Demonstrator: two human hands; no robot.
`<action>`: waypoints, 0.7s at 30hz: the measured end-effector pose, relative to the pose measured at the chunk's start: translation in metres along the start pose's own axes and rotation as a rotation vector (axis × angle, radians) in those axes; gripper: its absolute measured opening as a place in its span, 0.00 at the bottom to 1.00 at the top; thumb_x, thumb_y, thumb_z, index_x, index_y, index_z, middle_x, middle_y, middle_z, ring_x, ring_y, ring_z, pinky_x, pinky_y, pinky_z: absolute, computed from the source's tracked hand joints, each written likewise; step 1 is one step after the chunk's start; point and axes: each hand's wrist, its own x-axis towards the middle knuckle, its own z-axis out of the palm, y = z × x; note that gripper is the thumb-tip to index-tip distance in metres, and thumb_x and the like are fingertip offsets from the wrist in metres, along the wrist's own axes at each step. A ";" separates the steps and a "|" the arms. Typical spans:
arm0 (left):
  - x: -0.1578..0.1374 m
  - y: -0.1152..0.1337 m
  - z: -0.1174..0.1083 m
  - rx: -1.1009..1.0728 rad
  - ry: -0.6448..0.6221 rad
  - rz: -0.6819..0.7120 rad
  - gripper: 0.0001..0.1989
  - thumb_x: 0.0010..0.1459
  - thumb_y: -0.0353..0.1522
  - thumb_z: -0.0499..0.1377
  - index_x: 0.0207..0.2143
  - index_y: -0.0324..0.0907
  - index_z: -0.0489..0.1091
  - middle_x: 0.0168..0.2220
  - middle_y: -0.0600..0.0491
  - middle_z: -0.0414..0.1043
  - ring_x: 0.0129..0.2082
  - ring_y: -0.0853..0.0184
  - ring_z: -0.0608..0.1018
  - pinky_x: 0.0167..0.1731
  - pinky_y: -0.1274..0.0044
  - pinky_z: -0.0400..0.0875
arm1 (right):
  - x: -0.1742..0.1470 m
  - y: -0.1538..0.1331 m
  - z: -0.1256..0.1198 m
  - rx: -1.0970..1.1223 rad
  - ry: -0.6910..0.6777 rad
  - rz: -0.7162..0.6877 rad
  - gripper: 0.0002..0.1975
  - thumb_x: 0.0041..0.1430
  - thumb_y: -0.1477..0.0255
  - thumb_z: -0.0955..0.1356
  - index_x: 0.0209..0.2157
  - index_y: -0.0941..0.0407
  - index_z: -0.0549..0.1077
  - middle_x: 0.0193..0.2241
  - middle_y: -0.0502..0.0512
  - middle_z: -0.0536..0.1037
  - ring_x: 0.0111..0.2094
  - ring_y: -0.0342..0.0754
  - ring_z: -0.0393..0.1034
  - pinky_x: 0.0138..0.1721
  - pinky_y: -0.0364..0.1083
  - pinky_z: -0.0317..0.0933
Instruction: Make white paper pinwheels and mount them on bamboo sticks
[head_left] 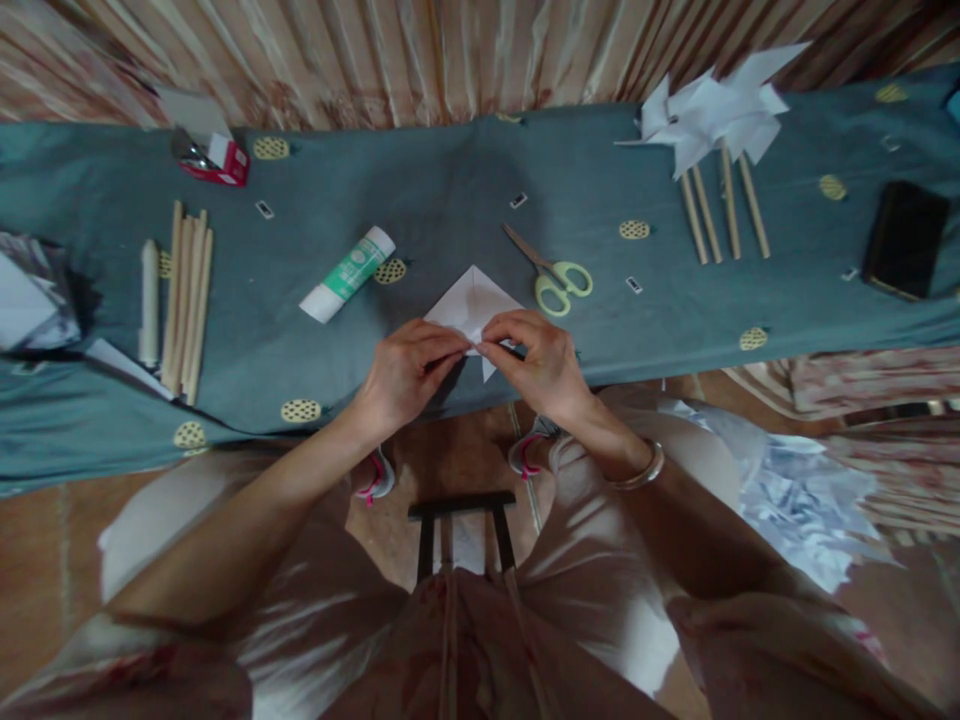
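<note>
A folded white paper sheet [474, 297] with a crease down its middle lies at the table's near edge. My left hand [409, 368] pinches it from the left, thumb and fingers together. From the other side my right hand [536, 360] pinches the same paper, and the fingertips of both hands almost meet. A small pointed flap sticks out below the fingers. Beyond my right hand are green-handled scissors [559, 283], their blades slightly apart. A green and white glue stick [349, 273] lies beyond my left hand.
Several wooden sticks [187, 300] and a white candle-like rod [149, 300] lie left, near a paper stack [34, 295]. A small red box [217, 160] stands behind. Paper pinwheels [712, 115] on sticks lie back right, with a dark phone [907, 240] beyond. Paper scraps [810, 500] sit below right.
</note>
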 end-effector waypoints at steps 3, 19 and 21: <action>0.000 0.000 0.000 0.003 -0.012 -0.014 0.11 0.66 0.32 0.57 0.43 0.42 0.80 0.41 0.48 0.82 0.43 0.63 0.81 0.47 0.71 0.76 | -0.004 0.001 -0.001 -0.023 0.011 -0.025 0.04 0.60 0.73 0.70 0.30 0.54 0.76 0.35 0.53 0.82 0.40 0.50 0.75 0.47 0.51 0.67; 0.007 -0.005 -0.002 0.010 -0.029 -0.002 0.12 0.66 0.31 0.56 0.42 0.43 0.80 0.43 0.48 0.82 0.43 0.63 0.83 0.46 0.72 0.78 | -0.010 -0.003 -0.004 -0.128 -0.005 -0.092 0.05 0.63 0.73 0.68 0.33 0.54 0.77 0.39 0.55 0.81 0.43 0.51 0.74 0.48 0.51 0.67; 0.008 -0.005 -0.003 0.016 -0.049 -0.010 0.12 0.66 0.31 0.56 0.42 0.44 0.80 0.43 0.48 0.82 0.43 0.63 0.82 0.47 0.71 0.78 | -0.010 -0.003 -0.004 -0.123 -0.020 -0.075 0.06 0.64 0.73 0.68 0.33 0.53 0.77 0.39 0.55 0.81 0.43 0.52 0.73 0.49 0.52 0.66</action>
